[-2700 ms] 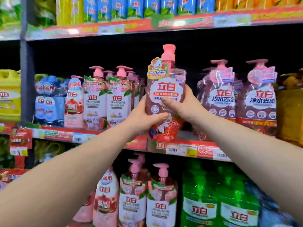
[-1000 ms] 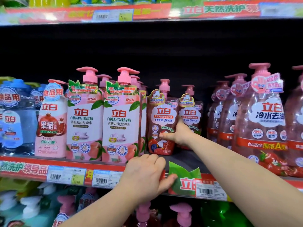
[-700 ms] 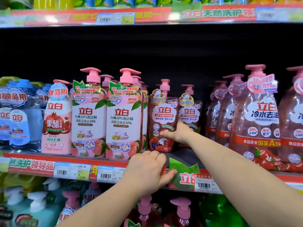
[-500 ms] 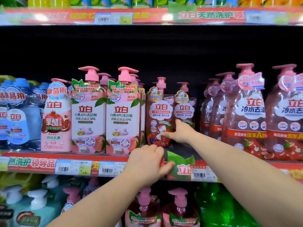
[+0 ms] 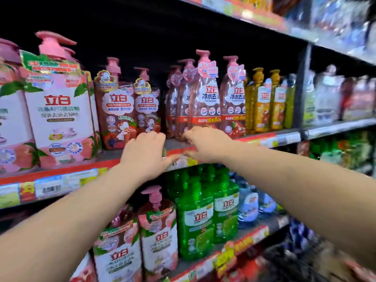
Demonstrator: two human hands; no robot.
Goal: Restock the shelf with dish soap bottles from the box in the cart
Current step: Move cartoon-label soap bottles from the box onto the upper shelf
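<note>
Red-brown, pink-capped bottles (image 5: 117, 110) upright on the middle shelf (image 5: 67, 173), duck labels forward, just beside the peach packs (image 5: 59, 119). Judged step: between placements, with stock seated and both hands free at the shelf front. Left hand (image 5: 145, 153) empty, knuckles up, fingers loosely curled, thumb out toward the price strip (image 5: 184, 160); contact with the shelf lip not discernible through blur. Right hand (image 5: 205, 143) likewise empty, fingers loosely bent, low before the red bottles (image 5: 203, 106), near the left hand but apart. Forearms extended up and forward, converging. Box and cart out of view. Next move, as judged: calls for turning to the cart, gripping another bottle from the box, and seating it upright in the row, label outward.
</note>
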